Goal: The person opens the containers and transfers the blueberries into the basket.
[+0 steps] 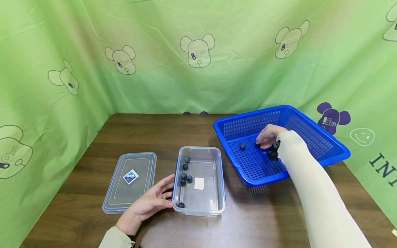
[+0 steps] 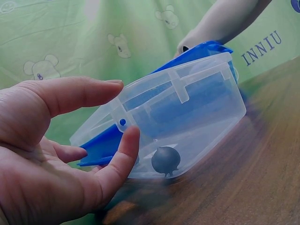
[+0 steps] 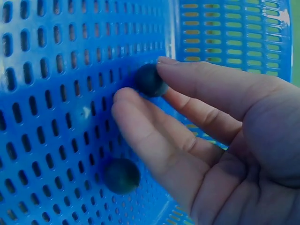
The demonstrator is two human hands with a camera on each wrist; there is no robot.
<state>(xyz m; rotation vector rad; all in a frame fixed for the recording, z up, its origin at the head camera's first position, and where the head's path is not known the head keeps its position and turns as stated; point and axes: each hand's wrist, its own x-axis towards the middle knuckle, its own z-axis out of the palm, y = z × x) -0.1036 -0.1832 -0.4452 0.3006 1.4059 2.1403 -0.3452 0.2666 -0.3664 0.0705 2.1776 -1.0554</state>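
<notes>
Several dark blueberries (image 1: pixel 189 178) lie along the left side of a clear plastic box (image 1: pixel 217 179). At that side is my left hand (image 1: pixel 152 201), fingers spread against the outer wall and thumb by the near corner. Through the wall, the left wrist view shows one blueberry (image 2: pixel 166 161). Inside a blue perforated basket (image 1: pixel 223 139), my right hand (image 1: pixel 269 135) reaches down with bent fingers. Its thumb and fingertips pinch a blueberry (image 3: pixel 151 79). Another blueberry (image 3: pixel 121 176) rests on the basket's holed surface, below the fingers in the right wrist view.
A clear lid (image 1: pixel 141 187) with a blue-white label lies flat on the wooden table (image 1: pixel 155 132), left of the box. The basket's raised rim stands close to the box's right side. A green printed cloth (image 1: pixel 155 89) hangs behind and at both sides.
</notes>
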